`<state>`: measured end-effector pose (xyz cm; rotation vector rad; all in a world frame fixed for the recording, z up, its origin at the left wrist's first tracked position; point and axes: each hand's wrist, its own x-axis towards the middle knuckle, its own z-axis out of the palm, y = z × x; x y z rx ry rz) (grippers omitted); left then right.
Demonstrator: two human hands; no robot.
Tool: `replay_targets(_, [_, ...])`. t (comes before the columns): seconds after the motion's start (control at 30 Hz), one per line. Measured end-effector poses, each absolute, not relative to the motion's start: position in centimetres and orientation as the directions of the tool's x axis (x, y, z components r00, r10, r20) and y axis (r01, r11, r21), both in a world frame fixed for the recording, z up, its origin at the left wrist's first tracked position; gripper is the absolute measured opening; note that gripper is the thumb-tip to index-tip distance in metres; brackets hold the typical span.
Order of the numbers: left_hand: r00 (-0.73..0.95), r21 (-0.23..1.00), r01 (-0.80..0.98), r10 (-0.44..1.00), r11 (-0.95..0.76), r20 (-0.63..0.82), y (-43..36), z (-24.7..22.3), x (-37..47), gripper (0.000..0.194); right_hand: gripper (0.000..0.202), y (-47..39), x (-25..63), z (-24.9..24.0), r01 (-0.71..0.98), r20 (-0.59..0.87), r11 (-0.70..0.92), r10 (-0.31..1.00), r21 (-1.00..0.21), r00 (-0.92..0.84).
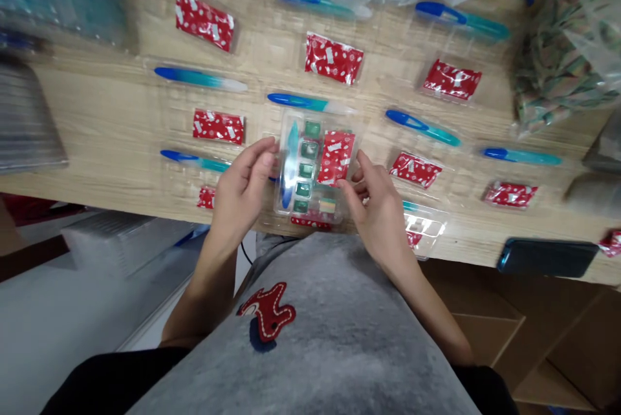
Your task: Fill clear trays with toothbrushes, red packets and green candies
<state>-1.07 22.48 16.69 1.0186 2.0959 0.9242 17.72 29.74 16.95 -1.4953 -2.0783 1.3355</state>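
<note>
A clear plastic tray (317, 202) lies before me, holding a blue-teal pen (290, 166), a column of green pieces (306, 170), a red patterned packet (336, 158) and a small striped piece (327, 205). Beside the tray's left edge is my left hand (244, 187), fingers curved and apart from the thumb, with nothing seen in it. My right hand (376, 203) is at the tray's right side, its thumb and fingers bent around the edge near the packet's lower corner. Whether its fingertips grip the tray cannot be made out.
More clear trays with pens (422, 127) and red packets (218, 126) cover the table (111, 130). A phone (548, 258) lies at the front right edge. Bulky plastic bags (567, 46) stand at the back right, stacked trays (29, 117) at left, and cardboard boxes (485, 337) below.
</note>
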Motion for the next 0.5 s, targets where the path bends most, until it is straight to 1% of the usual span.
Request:
replay_targets(0.1, [-0.453, 0.702, 0.574, 0.878, 0.422, -0.157, 22.70, 16.74, -0.86, 0.030, 0.040, 29.94, 17.36, 16.93, 0.647, -0.313, 0.057, 0.841, -0.760, -0.442])
replay_targets(0.2, [-0.418, 0.661, 0.632, 0.896, 0.405, -0.149, 22.89, 16.67, -0.66, 0.026, 0.037, 30.16, 17.26, 17.18, 0.682, -0.347, 0.062, 0.826, -0.728, -0.445])
replay_targets(0.27, [-0.410, 0.677, 0.618, 0.899, 0.399, -0.155, 22.93, 16.57, -0.64, 0.025, 0.037, 30.26, 17.29, 17.28, 0.692, -0.359, 0.062, 0.820, -0.719, -0.446])
replay_targets(0.37, [-0.411, 0.722, 0.571, 0.897, 0.391, -0.161, 22.84, 16.46, -0.66, 0.024, 0.035, 30.28, 17.42, 17.21, 0.667, -0.334, 0.062, 0.828, -0.742, -0.449])
replay_targets(0.5, [-0.447, 0.789, 0.443, 0.868, 0.425, -0.217, 22.60, 16.68, -0.41, 0.026, 0.031, 30.07, 17.70, 17.15, 0.607, -0.293, 0.044, 0.847, -0.794, -0.445])
